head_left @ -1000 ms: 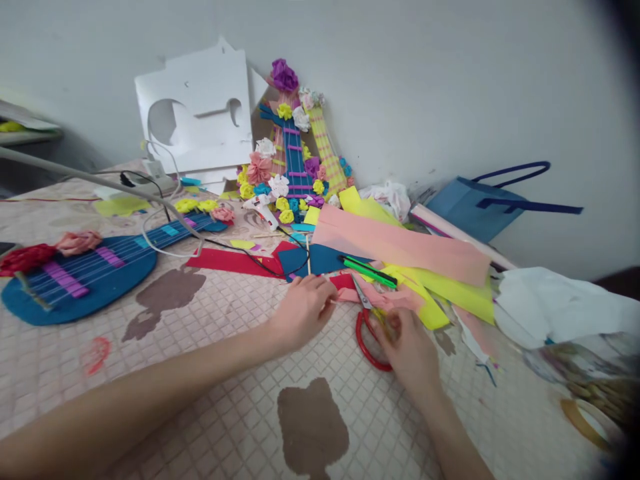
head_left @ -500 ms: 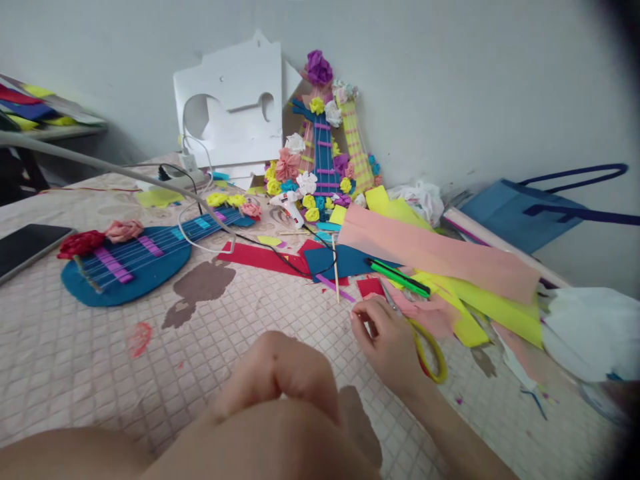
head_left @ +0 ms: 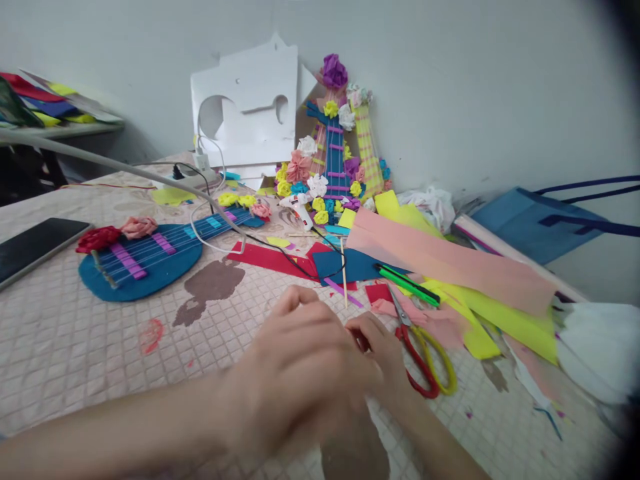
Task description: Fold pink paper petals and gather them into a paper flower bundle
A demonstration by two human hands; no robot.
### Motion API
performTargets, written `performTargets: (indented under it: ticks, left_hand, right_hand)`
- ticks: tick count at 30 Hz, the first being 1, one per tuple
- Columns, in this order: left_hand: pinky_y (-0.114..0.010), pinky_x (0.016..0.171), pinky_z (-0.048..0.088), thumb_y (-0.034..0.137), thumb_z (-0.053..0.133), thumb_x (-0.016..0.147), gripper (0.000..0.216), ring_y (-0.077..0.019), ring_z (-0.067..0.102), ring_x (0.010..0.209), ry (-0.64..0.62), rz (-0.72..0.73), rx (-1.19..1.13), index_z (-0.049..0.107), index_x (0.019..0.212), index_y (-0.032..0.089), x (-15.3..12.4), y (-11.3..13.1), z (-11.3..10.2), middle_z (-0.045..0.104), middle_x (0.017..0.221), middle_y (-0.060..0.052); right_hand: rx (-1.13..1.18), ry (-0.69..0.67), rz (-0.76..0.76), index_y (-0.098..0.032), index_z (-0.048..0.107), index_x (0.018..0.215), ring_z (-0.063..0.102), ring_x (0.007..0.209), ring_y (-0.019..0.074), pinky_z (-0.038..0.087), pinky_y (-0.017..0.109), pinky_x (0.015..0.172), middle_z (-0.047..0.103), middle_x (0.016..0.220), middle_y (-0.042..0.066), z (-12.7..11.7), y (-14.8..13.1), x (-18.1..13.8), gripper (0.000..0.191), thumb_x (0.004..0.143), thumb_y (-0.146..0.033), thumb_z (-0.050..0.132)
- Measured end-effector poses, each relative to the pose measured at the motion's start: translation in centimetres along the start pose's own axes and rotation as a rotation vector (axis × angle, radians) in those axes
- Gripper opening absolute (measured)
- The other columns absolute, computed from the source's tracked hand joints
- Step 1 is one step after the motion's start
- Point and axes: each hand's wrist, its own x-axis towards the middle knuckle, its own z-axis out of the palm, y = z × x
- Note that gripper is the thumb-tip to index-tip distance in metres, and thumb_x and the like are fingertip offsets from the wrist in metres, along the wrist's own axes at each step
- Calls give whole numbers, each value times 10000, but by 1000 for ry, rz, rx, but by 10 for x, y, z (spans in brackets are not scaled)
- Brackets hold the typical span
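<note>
My left hand [head_left: 300, 367] is raised over the table in front of me, slightly blurred, its fingers curled inward. It overlaps my right hand [head_left: 377, 350], whose fingers are bent into a pinch with a small dark reddish spot between them. What either hand holds is hidden or too small to name. Scissors [head_left: 427, 360] with one red and one yellow handle lie just right of my right hand. Beyond the hands are a thin wooden stick [head_left: 344, 273], a blue paper piece [head_left: 355, 265], a red paper strip [head_left: 273, 260] and a green cutter knife [head_left: 407, 285].
A blue paper guitar [head_left: 145, 267] with paper roses lies left, near a phone [head_left: 43, 247]. A white hot glue gun [head_left: 299, 210] and its cable lie ahead. Flower-covered guitars [head_left: 336, 157] lean by the wall. Pink paper [head_left: 450, 260] and a blue bag [head_left: 540, 223] lie right.
My left hand has come up and forward from low in front of me to beside my right hand. The scissors are now more fully uncovered. The view has shifted a little left.
</note>
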Motion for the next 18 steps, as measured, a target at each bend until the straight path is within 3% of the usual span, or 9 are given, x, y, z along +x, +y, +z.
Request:
performTargets:
  ticks: [1, 3, 6, 9, 13, 18]
  left_hand:
    - [-325, 708, 419, 168, 437, 883, 136, -149, 566, 700, 0, 20, -23, 560, 875, 223, 4, -10, 3, 627, 729, 7]
    - [-311, 715, 413, 174, 413, 910, 185, -153, 563, 728, -74, -116, 31, 558, 796, 180, 7, -33, 14, 628, 734, -18]
    - [-284, 718, 431, 221, 437, 915, 181, -162, 581, 782, -166, -287, 47, 602, 863, 166, 6, -68, 36, 660, 835, -42]
    - [-269, 735, 442, 188, 467, 891, 152, -155, 595, 801, -185, -321, 1, 617, 894, 165, 3, -89, 52, 671, 871, -39]
    - [-280, 771, 450, 164, 461, 883, 167, -161, 601, 826, -224, -280, -13, 628, 885, 173, 0, -91, 59, 673, 874, -35]
    - [-260, 747, 464, 126, 474, 853, 168, -157, 601, 826, -276, -263, -1, 623, 912, 177, 24, -80, 73, 661, 911, -45]
  right_hand:
    - [12, -12, -3, -201, 524, 784, 523, 638, 131, 385, 243, 561, 538, 720, -5, -1, -2, 0, 89, 862, -190, 482]
    - [31, -36, -19, -199, 529, 794, 526, 639, 123, 390, 236, 572, 542, 719, -7, -3, -6, 1, 98, 870, -180, 469]
    - [51, -76, -42, -198, 534, 796, 545, 662, 124, 407, 236, 594, 554, 725, 0, -3, -12, 1, 124, 870, -156, 445]
    - [50, -108, -56, -204, 548, 801, 560, 653, 130, 422, 243, 585, 572, 729, 7, -4, -16, 2, 136, 871, -164, 438]
    - [-47, -131, -82, -234, 566, 816, 593, 729, 163, 449, 279, 657, 617, 767, 20, -24, -3, 8, 171, 901, -199, 421]
    - [-196, 119, 235, -209, 564, 831, 598, 713, 182, 446, 293, 636, 649, 799, 35, -78, 42, 10, 146, 875, -315, 474]
